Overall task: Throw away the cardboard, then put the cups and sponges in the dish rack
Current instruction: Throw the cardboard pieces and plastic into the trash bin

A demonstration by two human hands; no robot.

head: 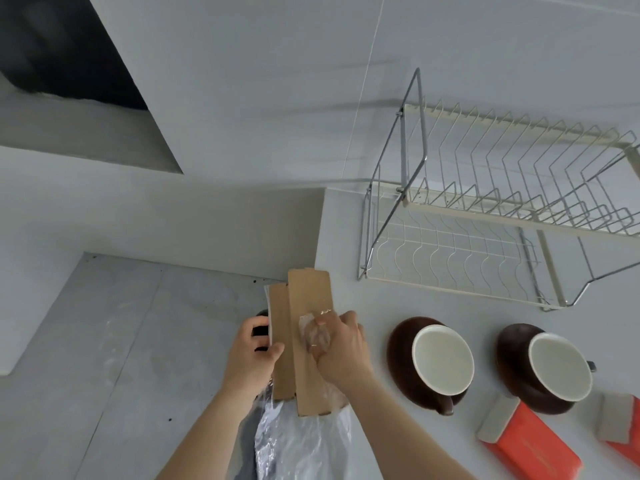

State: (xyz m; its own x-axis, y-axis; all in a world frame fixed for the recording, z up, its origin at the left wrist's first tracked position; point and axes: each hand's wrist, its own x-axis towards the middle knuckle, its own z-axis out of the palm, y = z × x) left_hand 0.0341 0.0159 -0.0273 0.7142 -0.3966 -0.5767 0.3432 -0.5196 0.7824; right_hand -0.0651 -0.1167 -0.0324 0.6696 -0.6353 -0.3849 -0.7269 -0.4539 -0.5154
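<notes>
Flat brown cardboard (308, 299) stands upright at the counter's left edge, held by both hands. My left hand (251, 355) grips its left edge. My right hand (341, 344) presses on its face and also clutches crumpled clear plastic (313, 332). Two brown cups with white insides lie on the white counter: one (433, 362) just right of my right hand, the other (550, 368) further right. Two orange sponges with grey scrub sides sit in front of them, one (526, 441) nearer the middle and one (623, 431) cut off by the frame's right edge. The wire dish rack (485, 216) stands empty behind.
A clear plastic bag (304, 441) hangs below the cardboard, beside the counter's left edge. Grey floor (121, 341) lies to the left, below the counter (339, 237). White walls rise behind, with a dark opening (69, 57) at the top left.
</notes>
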